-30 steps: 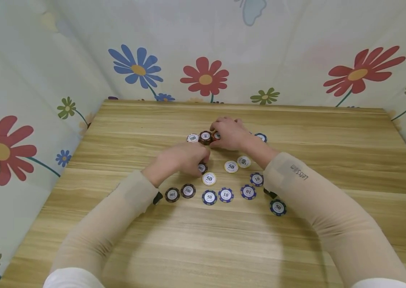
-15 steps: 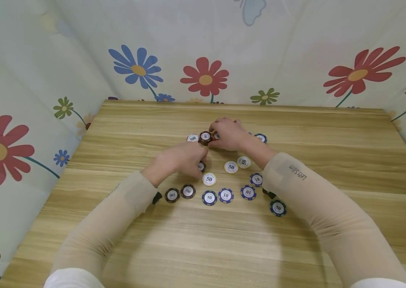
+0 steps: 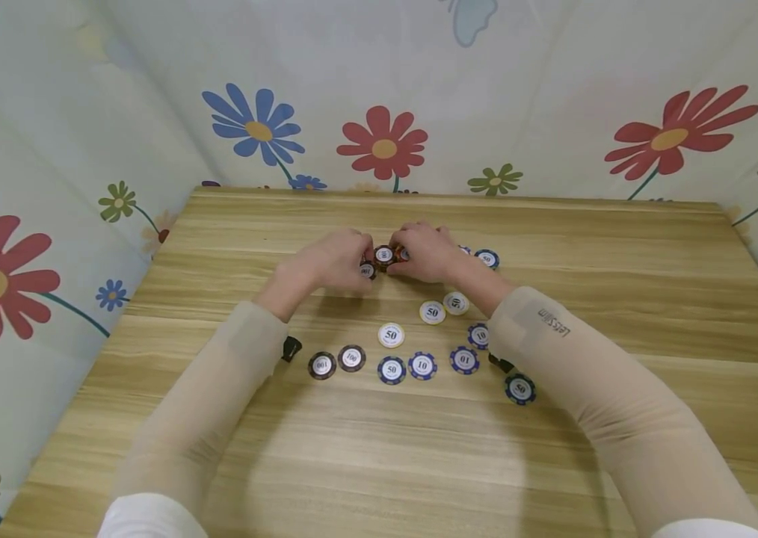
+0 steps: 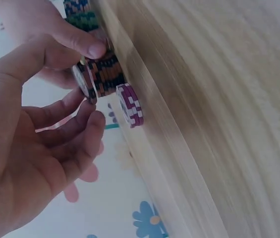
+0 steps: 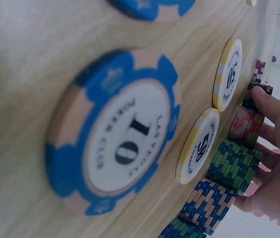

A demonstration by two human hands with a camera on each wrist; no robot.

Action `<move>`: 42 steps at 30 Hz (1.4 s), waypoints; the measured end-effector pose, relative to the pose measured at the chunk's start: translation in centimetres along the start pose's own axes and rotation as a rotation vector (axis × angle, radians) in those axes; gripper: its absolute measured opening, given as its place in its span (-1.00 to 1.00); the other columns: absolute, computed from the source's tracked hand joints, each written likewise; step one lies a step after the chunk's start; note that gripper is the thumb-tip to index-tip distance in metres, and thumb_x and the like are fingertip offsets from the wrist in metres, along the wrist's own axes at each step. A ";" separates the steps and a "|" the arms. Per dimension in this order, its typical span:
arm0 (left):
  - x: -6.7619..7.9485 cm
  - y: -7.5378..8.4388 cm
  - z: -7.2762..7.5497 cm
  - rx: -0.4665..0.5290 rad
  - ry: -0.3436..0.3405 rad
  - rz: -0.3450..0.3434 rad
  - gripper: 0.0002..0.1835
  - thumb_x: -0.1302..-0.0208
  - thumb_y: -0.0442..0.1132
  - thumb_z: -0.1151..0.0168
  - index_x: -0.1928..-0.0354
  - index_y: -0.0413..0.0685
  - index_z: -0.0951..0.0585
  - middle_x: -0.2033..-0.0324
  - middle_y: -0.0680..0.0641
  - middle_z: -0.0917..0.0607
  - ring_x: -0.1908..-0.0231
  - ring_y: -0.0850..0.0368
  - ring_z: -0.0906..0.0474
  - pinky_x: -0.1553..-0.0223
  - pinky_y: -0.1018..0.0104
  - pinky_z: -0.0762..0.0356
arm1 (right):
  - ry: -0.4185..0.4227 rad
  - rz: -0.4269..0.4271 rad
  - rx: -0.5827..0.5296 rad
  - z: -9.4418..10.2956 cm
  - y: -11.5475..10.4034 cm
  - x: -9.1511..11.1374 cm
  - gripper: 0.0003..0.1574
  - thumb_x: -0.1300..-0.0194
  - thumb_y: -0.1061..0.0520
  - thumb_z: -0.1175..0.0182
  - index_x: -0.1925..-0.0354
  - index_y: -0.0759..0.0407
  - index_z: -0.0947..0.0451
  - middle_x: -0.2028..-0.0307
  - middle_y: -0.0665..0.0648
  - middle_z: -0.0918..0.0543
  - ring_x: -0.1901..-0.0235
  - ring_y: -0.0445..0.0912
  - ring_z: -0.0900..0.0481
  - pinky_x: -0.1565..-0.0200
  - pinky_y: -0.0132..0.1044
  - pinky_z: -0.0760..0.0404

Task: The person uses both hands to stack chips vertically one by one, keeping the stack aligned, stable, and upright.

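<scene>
My left hand (image 3: pixel 333 261) pinches a dark brown 100 poker chip (image 3: pixel 367 270) between thumb and fingers. In the left wrist view that chip (image 4: pixel 84 83) is tilted close against the stack of brown-and-orange chips (image 4: pixel 109 74). My right hand (image 3: pixel 429 252) reaches over the back row and grips this stack, its thumb on the near side and fingers behind. The right wrist view has the thumb against the dark stack (image 5: pixel 251 99), beside a red stack (image 5: pixel 244 126) and a green stack (image 5: pixel 235 166). A short purple-and-white stack (image 4: pixel 131 105) stands at the row's left end.
Loose chips lie flat nearer the person: two brown 100s (image 3: pixel 336 362), yellow-edged 50s (image 3: pixel 391 335), blue 10s (image 3: pixel 422 365) and a dark blue 50 (image 3: pixel 519 388). Blue stacks (image 5: pixel 208 206) continue the row rightward. A flowered cloth (image 3: pixel 527 97) hangs behind the wooden table (image 3: pixel 419 463).
My left hand has picked up the brown 100 chip from beside the yellow-edged 50 and carried it up to the brown stack. The right hand has stayed almost still.
</scene>
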State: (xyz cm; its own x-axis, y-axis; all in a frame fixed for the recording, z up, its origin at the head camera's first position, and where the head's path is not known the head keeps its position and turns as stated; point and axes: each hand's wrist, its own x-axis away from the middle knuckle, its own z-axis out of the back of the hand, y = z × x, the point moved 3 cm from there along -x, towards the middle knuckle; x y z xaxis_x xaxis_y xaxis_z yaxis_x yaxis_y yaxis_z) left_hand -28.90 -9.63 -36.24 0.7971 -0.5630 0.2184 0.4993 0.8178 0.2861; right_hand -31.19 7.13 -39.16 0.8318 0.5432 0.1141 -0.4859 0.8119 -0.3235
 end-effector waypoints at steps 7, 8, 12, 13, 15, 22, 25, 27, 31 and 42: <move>-1.2 -1.1 0.5 0.062 0.077 0.003 -0.58 -0.09 -0.12 -0.48 0.09 -0.19 -0.57 0.26 -0.08 -0.62 0.28 0.03 -0.51 0.24 0.22 -0.48 | -0.003 0.004 0.001 0.0 0.1 0.0 -0.46 -0.37 -0.17 -0.37 -0.16 0.09 -0.63 -0.13 0.15 -0.59 -0.17 0.12 -0.43 -0.18 0.31 -0.30; -1.4 -1.2 0.6 0.061 0.088 0.001 -0.58 -0.08 -0.13 -0.47 0.09 -0.20 -0.57 0.26 -0.08 -0.62 0.28 0.03 -0.51 0.24 0.22 -0.48 | -0.003 0.005 0.000 0.0 0.1 0.0 -0.46 -0.36 -0.17 -0.37 -0.16 0.09 -0.63 -0.12 0.15 -0.59 -0.16 0.12 -0.43 -0.17 0.31 -0.30; -2.1 -1.1 0.7 0.056 0.113 0.002 -0.58 -0.09 -0.11 -0.47 0.11 -0.20 -0.58 0.27 -0.09 -0.62 0.28 0.03 -0.51 0.24 0.23 -0.48 | -0.001 0.008 -0.001 0.1 0.0 0.0 -0.47 -0.37 -0.16 -0.37 -0.15 0.09 -0.63 -0.10 0.14 -0.60 -0.14 0.10 -0.45 -0.16 0.30 -0.32; -2.3 -1.0 0.6 0.053 0.116 0.002 -0.59 -0.09 -0.11 -0.47 0.11 -0.21 -0.58 0.27 -0.09 -0.63 0.29 0.03 -0.52 0.25 0.24 -0.48 | -0.001 0.010 -0.002 0.2 0.0 0.0 -0.47 -0.37 -0.16 -0.37 -0.15 0.09 -0.64 -0.09 0.13 -0.60 -0.13 0.10 -0.45 -0.16 0.30 -0.32; -2.6 -0.9 0.6 0.049 0.121 0.001 -0.60 -0.09 -0.12 -0.46 0.12 -0.21 -0.59 0.27 -0.09 -0.63 0.29 0.03 -0.52 0.25 0.24 -0.48 | 0.000 0.013 -0.004 0.2 0.0 0.0 -0.48 -0.37 -0.16 -0.37 -0.15 0.10 -0.64 -0.08 0.13 -0.61 -0.12 0.10 -0.45 -0.16 0.30 -0.32; -3.3 -0.4 0.5 0.038 0.119 -0.011 -0.58 -0.09 -0.11 -0.49 0.11 -0.23 -0.60 0.26 -0.10 -0.66 0.27 0.03 -0.54 0.21 0.24 -0.51 | 0.002 0.011 -0.004 0.2 0.1 0.0 -0.46 -0.37 -0.17 -0.37 -0.14 0.12 -0.64 -0.07 0.13 -0.63 -0.11 0.11 -0.46 -0.16 0.32 -0.32; -3.5 -0.2 0.4 0.034 0.116 -0.007 -0.58 -0.09 -0.11 -0.50 0.12 -0.23 -0.61 0.25 -0.09 -0.66 0.26 0.03 -0.54 0.19 0.24 -0.52 | 0.006 0.008 -0.008 0.2 0.1 0.0 -0.45 -0.36 -0.18 -0.38 -0.14 0.12 -0.65 -0.08 0.13 -0.63 -0.12 0.11 -0.45 -0.16 0.33 -0.30; -3.6 -0.2 0.3 0.034 0.115 -0.002 -0.59 -0.09 -0.12 -0.51 0.12 -0.23 -0.61 0.25 -0.09 -0.66 0.25 0.04 -0.55 0.18 0.24 -0.52 | 0.011 0.008 -0.013 0.2 0.2 0.0 -0.44 -0.35 -0.18 -0.38 -0.14 0.12 -0.65 -0.08 0.12 -0.63 -0.13 0.11 -0.45 -0.16 0.34 -0.28; -3.7 -0.2 0.1 0.041 0.116 0.005 -0.61 -0.10 -0.12 -0.51 0.14 -0.21 -0.61 0.26 -0.07 -0.66 0.26 0.04 -0.54 0.19 0.24 -0.52 | 0.019 0.010 -0.021 0.2 0.2 0.0 -0.44 -0.33 -0.20 -0.40 -0.12 0.12 -0.66 -0.08 0.12 -0.64 -0.12 0.11 -0.45 -0.15 0.35 -0.26; -3.8 0.1 -0.2 0.073 0.117 0.014 -0.63 -0.16 -0.13 -0.48 0.12 -0.22 -0.62 0.24 -0.09 -0.65 0.25 0.02 -0.54 0.18 0.23 -0.53 | 0.039 0.024 -0.028 0.3 0.3 0.1 -0.46 -0.29 -0.19 -0.43 -0.06 0.12 -0.69 -0.02 0.10 -0.66 -0.08 0.11 -0.48 -0.12 0.34 -0.30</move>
State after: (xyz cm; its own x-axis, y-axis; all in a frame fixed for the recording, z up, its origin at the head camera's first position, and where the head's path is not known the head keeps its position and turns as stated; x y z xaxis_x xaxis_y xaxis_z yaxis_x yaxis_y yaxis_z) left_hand -31.79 -7.41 -37.23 0.8401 -0.5303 0.1136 0.4651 0.8122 0.3522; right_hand -31.35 7.43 -38.96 0.8300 0.5533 0.0697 -0.4986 0.7923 -0.3517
